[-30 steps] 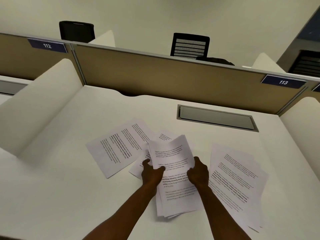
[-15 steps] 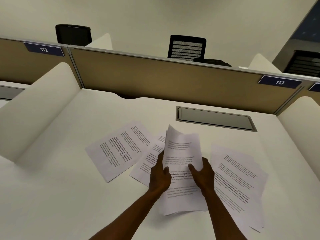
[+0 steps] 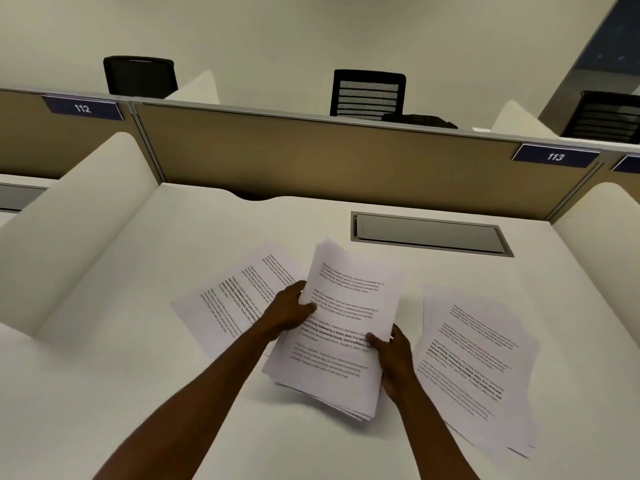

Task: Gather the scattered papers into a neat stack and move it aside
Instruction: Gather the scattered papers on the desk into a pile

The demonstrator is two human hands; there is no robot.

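I hold a bundle of printed white papers (image 3: 346, 327) above the middle of the white desk (image 3: 138, 375), tilted with its far edge raised. My left hand (image 3: 289, 311) grips the bundle's left edge, thumb on top. My right hand (image 3: 393, 355) grips its right edge lower down. A loose sheaf of papers (image 3: 228, 299) lies flat on the desk to the left, partly hidden under the bundle and my left hand. Another loose sheaf (image 3: 478, 365) lies flat to the right, its sheets slightly fanned.
A grey cable hatch (image 3: 429, 233) is set into the desk behind the papers. White side dividers (image 3: 79, 220) flank the desk, and a tan back panel (image 3: 329, 157) with a "113" label (image 3: 554, 155) closes it off. Black chairs (image 3: 369, 93) stand beyond.
The bundle has been lifted off the desk and now sits further left and forward, taking in the middle sheet. My left hand slid up its left edge and my right hand down its right edge.
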